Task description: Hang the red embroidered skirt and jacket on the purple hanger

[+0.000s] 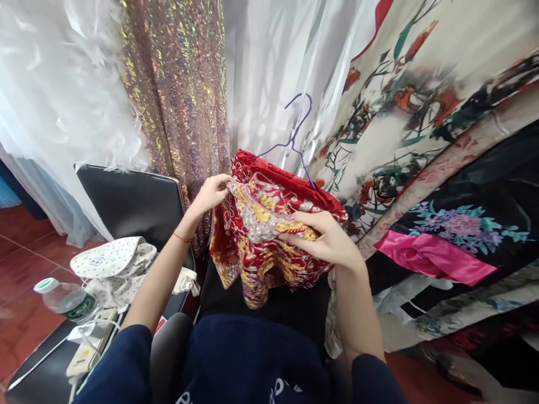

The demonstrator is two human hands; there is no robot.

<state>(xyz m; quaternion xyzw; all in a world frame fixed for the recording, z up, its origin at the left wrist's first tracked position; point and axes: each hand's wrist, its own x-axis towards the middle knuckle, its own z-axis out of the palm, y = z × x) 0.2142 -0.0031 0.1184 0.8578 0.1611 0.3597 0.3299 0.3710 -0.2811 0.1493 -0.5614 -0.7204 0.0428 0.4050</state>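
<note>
Navy shirt [252, 350]; red garment [265, 252] with hanger [292, 141]; bottle [68, 301] left.

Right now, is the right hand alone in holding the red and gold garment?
No, the left hand also pinches the red and gold garment, opposite the right hand.

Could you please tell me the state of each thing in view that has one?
Red-and-gold garment, bunched
Left hand, fingers pinching garment
Right hand, fingers gripping garment
Purple hanger, hook up
Bottle, capped
Power strip, cable attached
Spotted cloth item, heaped
Sequined cloth, hanging
Floral cloth, hanging
Black chair, loaded
</note>
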